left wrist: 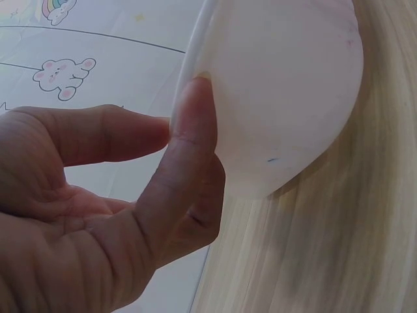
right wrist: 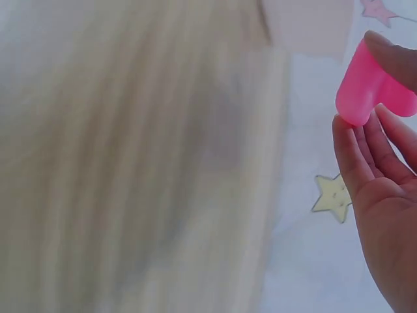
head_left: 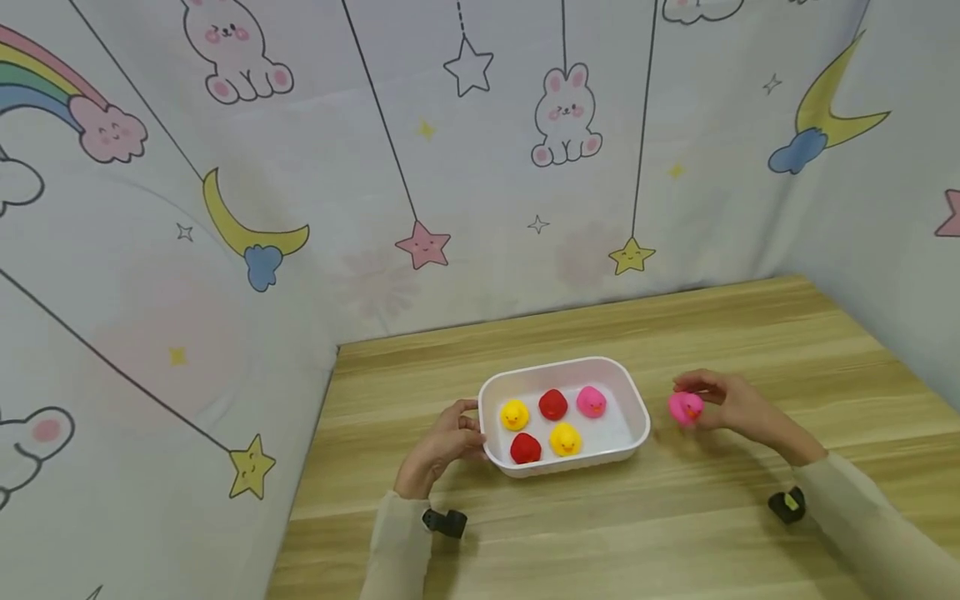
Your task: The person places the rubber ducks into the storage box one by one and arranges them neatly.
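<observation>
A white plastic basin (head_left: pixel 615 429) stands on the table with several rubber ducks in it: two yellow, two red and one pink duck (head_left: pixel 592 402). At its left end the left hand (head_left: pixel 450 437) pinches the rim, thumb and fingers on either side of the wall, as the left wrist view shows with the basin's outer side (left wrist: pixel 287 85). To the right of the basin, the right hand (head_left: pixel 731 404) holds another pink rubber duck (head_left: pixel 686 408) between thumb and fingers, apart from the basin. In the right wrist view this duck (right wrist: pixel 365 85) sits at the fingertips.
The wood-grain table (head_left: pixel 585 533) extends around the basin. A white cloth (head_left: pixel 480 183) printed with rabbits, stars and moons hangs behind and along both sides. Black straps with small devices (head_left: pixel 446 522) sit at both wrists, over pale sleeves.
</observation>
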### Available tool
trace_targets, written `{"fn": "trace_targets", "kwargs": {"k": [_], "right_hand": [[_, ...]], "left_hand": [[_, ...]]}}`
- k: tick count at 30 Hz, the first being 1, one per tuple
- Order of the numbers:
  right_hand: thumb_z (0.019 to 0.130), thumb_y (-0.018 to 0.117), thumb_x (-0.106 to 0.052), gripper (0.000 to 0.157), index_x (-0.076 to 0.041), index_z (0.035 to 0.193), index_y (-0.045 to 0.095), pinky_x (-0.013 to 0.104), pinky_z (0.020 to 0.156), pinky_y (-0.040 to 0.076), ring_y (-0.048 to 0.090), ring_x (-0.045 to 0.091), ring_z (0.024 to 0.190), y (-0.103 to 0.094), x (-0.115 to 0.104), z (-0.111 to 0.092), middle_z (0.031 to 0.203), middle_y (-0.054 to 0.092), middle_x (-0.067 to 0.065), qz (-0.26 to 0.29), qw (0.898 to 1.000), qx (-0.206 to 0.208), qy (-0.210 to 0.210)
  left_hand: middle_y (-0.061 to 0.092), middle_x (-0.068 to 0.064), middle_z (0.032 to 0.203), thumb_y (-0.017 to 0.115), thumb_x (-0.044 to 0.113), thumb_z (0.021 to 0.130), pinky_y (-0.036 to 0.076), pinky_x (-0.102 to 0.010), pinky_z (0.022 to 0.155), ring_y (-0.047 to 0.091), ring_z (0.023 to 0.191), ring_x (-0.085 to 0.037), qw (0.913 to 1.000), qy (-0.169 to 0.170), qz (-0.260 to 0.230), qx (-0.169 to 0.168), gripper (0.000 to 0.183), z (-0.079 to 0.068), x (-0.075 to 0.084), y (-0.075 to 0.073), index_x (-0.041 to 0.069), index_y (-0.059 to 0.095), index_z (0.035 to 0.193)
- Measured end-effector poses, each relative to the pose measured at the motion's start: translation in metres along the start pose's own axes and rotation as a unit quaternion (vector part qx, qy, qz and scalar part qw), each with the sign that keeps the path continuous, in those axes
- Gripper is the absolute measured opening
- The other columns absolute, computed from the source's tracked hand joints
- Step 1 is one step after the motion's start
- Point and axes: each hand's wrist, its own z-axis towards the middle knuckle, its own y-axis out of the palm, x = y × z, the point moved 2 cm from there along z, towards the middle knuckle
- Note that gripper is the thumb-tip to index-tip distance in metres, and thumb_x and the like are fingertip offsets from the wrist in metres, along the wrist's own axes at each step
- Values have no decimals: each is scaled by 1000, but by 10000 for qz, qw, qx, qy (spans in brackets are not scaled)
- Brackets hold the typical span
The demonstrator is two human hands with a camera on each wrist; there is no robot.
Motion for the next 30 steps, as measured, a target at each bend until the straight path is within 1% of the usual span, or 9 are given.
{"fn": "trace_targets", "kwargs": {"k": [5,10,13,18,20,23,26,28,30], "right_hand": [[73,80,9,58,14,126,59,10,93,49,59,-4,106,-1,-18,15,121,63,31,6,10000,-89,7],[75,83,1,58,8,128,61,13,95,49,60,1,109,2,-32,28,124,64,23,-135,9991,-339,230],[76,84,-3,58,7,129,61,16,96,50,61,6,111,5,-38,35,125,65,21,-201,9983,-519,198],[76,84,-2,55,5,126,63,19,98,51,62,8,110,12,-43,45,124,65,20,-279,9970,-712,69],[75,84,-2,56,6,127,63,21,99,51,62,12,111,16,-44,50,125,65,20,-326,9961,-816,66],[76,85,-5,56,6,127,63,33,102,54,62,23,113,22,-45,56,125,65,18,-472,9940,-988,81],[76,86,-8,56,4,127,64,48,105,52,61,31,115,29,-48,63,126,65,16,-594,9914,-1159,106],[76,86,-9,56,3,126,64,55,105,49,60,33,115,34,-50,67,126,65,15,-594,9901,-1267,147],[76,85,-7,55,3,126,64,58,105,48,60,33,115,41,-51,71,126,65,16,-535,9885,-1401,191]], "left_hand": [[49,-9,88,56,-15,87,66,-39,68,59,63,-16,10000,23,-10,-7,61,2,2,-1,-15,30,142],[49,-9,88,55,-16,87,66,-39,68,60,62,-16,9999,57,-67,-52,61,1,3,-1,-16,30,142],[49,-9,88,55,-16,87,66,-40,69,60,62,-17,10000,5,-66,-42,61,1,2,-1,-15,30,143],[49,-9,88,55,-16,87,66,-41,69,60,63,-18,9999,15,-87,-71,61,0,0,-1,-15,30,142],[49,-9,88,55,-16,87,66,-41,70,60,64,-18,9999,19,-106,-81,61,0,-1,-1,-15,30,142],[49,-9,88,55,-16,87,66,-41,70,60,63,-17,9999,11,-102,-89,60,0,-2,-2,-15,31,142],[50,-9,89,55,-16,87,65,-42,71,61,63,-17,10000,-9,-52,-61,59,1,-3,-2,-14,32,142],[50,-10,89,55,-16,87,65,-43,71,61,62,-17,10000,24,12,-47,58,1,-2,-2,-14,33,141],[50,-10,89,55,-16,87,65,-43,72,61,62,-16,10000,-13,36,-13,58,2,-2,-3,-14,34,141]]}}
